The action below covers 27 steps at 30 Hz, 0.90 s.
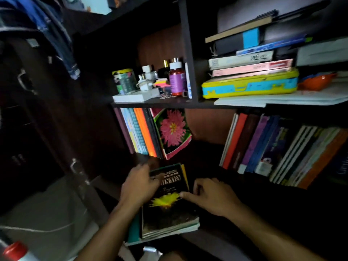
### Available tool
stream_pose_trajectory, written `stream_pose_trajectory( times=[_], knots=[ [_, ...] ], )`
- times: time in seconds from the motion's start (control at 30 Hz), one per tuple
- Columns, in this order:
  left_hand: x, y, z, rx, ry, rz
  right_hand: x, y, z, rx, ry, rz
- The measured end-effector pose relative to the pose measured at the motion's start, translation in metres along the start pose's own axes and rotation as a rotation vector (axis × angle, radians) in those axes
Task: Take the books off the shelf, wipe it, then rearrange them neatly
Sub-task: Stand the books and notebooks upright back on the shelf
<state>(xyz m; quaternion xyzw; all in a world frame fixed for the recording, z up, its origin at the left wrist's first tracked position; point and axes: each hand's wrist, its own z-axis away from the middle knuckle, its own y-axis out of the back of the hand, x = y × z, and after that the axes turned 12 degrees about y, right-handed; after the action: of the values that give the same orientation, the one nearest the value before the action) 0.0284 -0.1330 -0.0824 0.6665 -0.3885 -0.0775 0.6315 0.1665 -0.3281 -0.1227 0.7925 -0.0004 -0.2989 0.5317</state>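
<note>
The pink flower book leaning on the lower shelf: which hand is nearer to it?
Left. The left hand is just below the pink flower book, at the far end of the dark book. The right hand is lower and further right.

The left hand point(140, 185) is smeared by motion, its fingertips unreadable against the dark-covered book point(169, 204). That book's title is too blurred to read. Below both hands, the stack's lower books point(165, 235) show only edges. Far right of the right hand point(212, 196), the leaning row of books point(282, 151) is cut off.
</note>
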Motion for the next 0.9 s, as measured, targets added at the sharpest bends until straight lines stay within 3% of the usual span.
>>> stream_pose_trajectory(
  times=[0.07,0.17,0.27,0.37,0.47,0.53,0.63,0.9],
  knots=[
    [-0.028,0.013,0.008,-0.099,0.099,-0.127,-0.003,-0.002,0.000,-0.016,-0.009,0.025],
    [-0.042,0.010,0.011,-0.191,0.139,-0.045,-0.004,-0.004,0.000,-0.026,0.000,-0.040],
    [-0.032,0.006,0.014,-0.174,0.117,-0.054,0.003,-0.006,-0.001,0.004,0.016,-0.247],
    [-0.014,0.001,0.019,-0.094,0.060,-0.041,0.015,-0.004,-0.006,0.206,0.059,-0.454],
    [0.016,0.003,0.030,-0.121,-0.007,0.316,0.014,0.005,-0.006,0.533,0.129,-0.492],
    [0.048,0.008,0.039,-0.268,0.012,0.651,0.003,0.011,0.001,0.662,0.185,-0.412],
    [0.092,0.010,0.043,-0.431,-0.005,0.871,-0.010,0.010,0.007,0.566,0.306,-0.349],
    [0.135,-0.040,-0.009,-0.218,-0.068,0.746,0.029,0.019,-0.001,0.366,0.247,-0.252]
  ],
)
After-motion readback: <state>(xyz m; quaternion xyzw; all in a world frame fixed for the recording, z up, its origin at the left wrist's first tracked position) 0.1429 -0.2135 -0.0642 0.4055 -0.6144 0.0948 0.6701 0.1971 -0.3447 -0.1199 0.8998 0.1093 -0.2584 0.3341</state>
